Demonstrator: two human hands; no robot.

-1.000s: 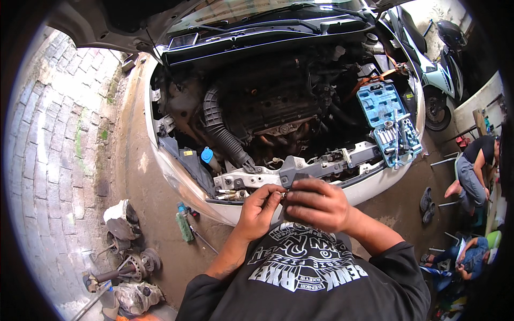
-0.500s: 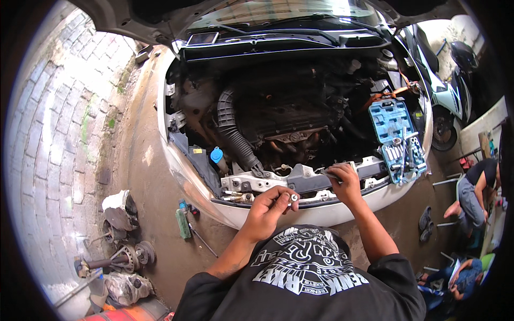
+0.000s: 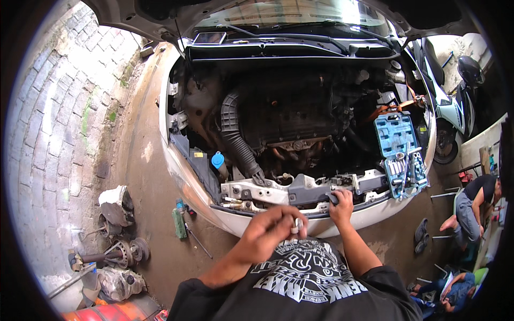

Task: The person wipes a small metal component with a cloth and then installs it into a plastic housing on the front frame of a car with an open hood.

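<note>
My left hand (image 3: pixel 266 233) is closed in a pinch in front of the car's front edge, blurred by motion. Between its thumb and fingers sits a small pale metallic part (image 3: pixel 296 227), too small and smeared to name. Farther right, my right hand (image 3: pixel 342 208) closes round a small dark grey piece (image 3: pixel 333 198); its kind does not show. That hand is just above the front bumper (image 3: pixel 321 227), beside the radiator support panel (image 3: pixel 308 188). Past both hands lies the open engine bay, with a ribbed air intake hose (image 3: pixel 230 125) and a dark engine (image 3: pixel 292 115).
An open blue socket set case (image 3: pixel 395 134) rests at the bay's right side. A blue reservoir cap (image 3: pixel 217 159) stands at the left. On the ground lie a green box-shaped object (image 3: pixel 179 223), a long rod and a strut assembly (image 3: pixel 115 257). People sit at the right near a motorcycle (image 3: pixel 450 109).
Both hands have come nearer to my body, away from the engine bay. My left hand has turned, still pinching the small part. The whole view has shifted slightly.
</note>
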